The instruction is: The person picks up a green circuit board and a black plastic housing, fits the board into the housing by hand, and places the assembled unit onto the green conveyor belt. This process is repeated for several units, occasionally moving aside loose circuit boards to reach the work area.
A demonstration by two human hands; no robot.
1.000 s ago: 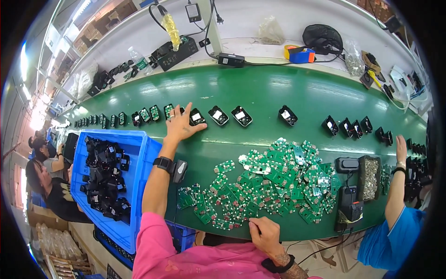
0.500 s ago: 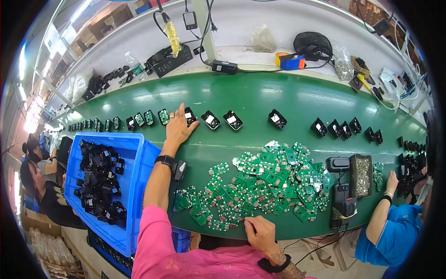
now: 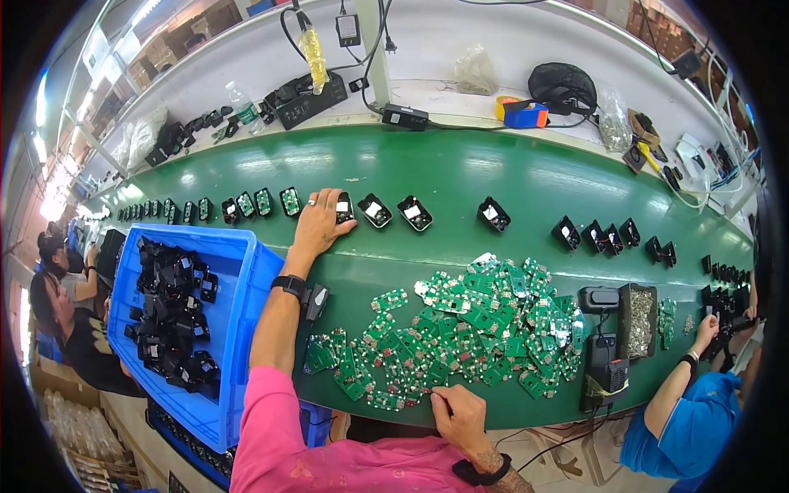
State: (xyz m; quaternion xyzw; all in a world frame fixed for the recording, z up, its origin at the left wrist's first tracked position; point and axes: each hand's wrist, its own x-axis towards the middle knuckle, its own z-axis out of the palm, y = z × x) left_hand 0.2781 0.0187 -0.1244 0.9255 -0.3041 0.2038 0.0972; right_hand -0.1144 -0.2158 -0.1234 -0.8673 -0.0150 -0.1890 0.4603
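My left hand (image 3: pixel 320 223) reaches over the green workbench, its fingers bent around a small black plastic housing (image 3: pixel 344 209) with a white part inside; the hand covers part of it. Two similar open housings, one black housing (image 3: pixel 374 211) and another housing (image 3: pixel 414 214), lie just to its right. Left of the hand sits a housing with a green circuit board (image 3: pixel 289 201) in it. My right hand (image 3: pixel 460 416) rests closed at the bench's near edge, beside a wide pile of green circuit boards (image 3: pixel 485 312). Whatever its curled fingers may hold is hidden.
A blue crate (image 3: pixel 256 329) full of black housings stands at left. More housings (image 3: pixel 567 232) line the bench to both sides. A tray of small metal parts (image 3: pixel 638 320) and a black device (image 3: pixel 606 370) stand right. A co-worker in a blue sleeve (image 3: pixel 699 427) works at far right.
My left hand's fingers have gone from stretched out to bent around the housing. My right hand stays closed at the bench edge. The view has shifted slightly.
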